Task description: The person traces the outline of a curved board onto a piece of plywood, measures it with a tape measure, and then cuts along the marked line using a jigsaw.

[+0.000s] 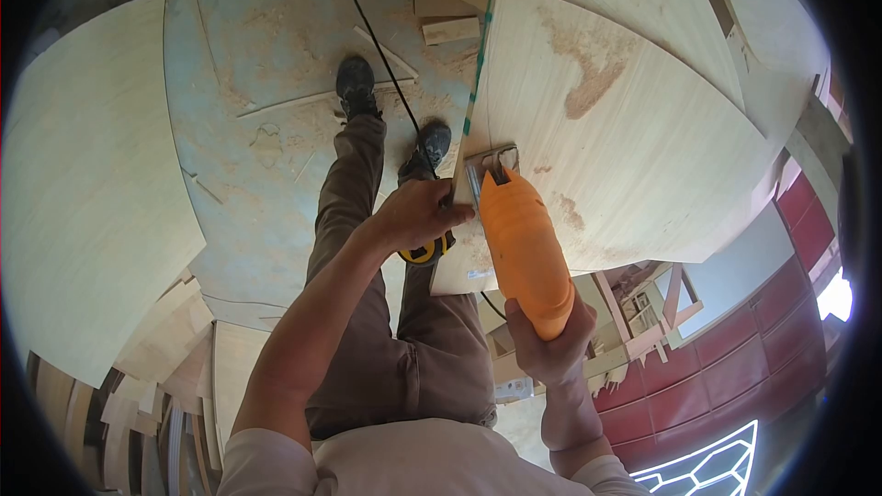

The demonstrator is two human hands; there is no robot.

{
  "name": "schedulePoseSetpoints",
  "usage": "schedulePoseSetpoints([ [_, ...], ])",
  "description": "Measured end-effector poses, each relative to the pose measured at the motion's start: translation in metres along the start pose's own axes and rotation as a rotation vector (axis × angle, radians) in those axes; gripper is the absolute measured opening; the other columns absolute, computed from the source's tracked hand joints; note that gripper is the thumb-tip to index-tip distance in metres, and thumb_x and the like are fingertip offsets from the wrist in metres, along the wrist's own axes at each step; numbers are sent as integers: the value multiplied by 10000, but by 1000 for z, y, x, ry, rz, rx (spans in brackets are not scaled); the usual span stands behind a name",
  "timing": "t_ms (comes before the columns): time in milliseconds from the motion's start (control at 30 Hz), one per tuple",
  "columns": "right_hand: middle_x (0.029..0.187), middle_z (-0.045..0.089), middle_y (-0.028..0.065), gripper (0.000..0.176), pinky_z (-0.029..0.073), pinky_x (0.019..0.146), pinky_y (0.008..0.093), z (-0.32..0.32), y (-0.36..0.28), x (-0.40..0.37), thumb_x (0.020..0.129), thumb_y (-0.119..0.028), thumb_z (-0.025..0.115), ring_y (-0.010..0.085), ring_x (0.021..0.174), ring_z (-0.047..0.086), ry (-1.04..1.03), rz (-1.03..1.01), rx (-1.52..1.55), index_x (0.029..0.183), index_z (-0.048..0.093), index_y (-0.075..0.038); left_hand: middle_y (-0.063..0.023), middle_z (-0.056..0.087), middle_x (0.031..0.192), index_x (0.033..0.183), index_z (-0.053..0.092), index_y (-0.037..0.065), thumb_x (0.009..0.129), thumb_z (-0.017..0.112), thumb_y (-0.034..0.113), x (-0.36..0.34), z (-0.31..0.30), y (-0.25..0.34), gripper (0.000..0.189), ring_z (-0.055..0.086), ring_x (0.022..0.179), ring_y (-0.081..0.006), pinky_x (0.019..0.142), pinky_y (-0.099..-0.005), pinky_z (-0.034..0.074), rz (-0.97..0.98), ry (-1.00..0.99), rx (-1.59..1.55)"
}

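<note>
An orange jigsaw (525, 243) lies across the near left part of a pale plywood panel (634, 165), its metal base plate (478, 165) at the panel's left edge. My right hand (556, 340) is wrapped round the rear of its body. My left hand (418, 213) is closed beside that same panel edge, thumb and forefinger close to the base plate. A yellow and black tape measure (427, 251) shows from under my left palm and appears held there; the lower fingers are hidden. The blade is out of sight.
Sawdust (588, 69) lies on the panel. A black cord (367, 32) trails over the floor past my shoes. Wood strips (312, 96) and offcuts (450, 30) lie around. Another large panel (92, 184) stands at left; a red padded surface (726, 340) is at lower right.
</note>
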State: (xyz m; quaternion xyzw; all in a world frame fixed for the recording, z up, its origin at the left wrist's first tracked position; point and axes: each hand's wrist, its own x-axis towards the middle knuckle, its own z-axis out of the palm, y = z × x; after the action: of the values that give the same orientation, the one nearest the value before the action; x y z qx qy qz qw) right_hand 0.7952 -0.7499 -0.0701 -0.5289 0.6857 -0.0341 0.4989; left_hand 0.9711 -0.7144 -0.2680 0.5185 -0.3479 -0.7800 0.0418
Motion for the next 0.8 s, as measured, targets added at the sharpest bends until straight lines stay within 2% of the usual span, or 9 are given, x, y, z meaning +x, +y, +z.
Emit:
schedulePoseSetpoints([
  [400,749,703,119,280,554,580,315,1,-3,1,770,-50,821,214,634,728,7,9,18,938,618,46,-168,728,795,957,693,-8,903,733,426,-1,-2,4,439,748,810,-319,761,-437,548,-27,-11,-6],
  [800,775,717,132,293,568,603,316,0,-5,4,759,-40,823,225,666,745,0,6,19,950,622,53,-186,721,798,911,674,-22,909,730,434,-1,-6,8,460,744,797,-315,740,-434,544,-28,-24,32],
])
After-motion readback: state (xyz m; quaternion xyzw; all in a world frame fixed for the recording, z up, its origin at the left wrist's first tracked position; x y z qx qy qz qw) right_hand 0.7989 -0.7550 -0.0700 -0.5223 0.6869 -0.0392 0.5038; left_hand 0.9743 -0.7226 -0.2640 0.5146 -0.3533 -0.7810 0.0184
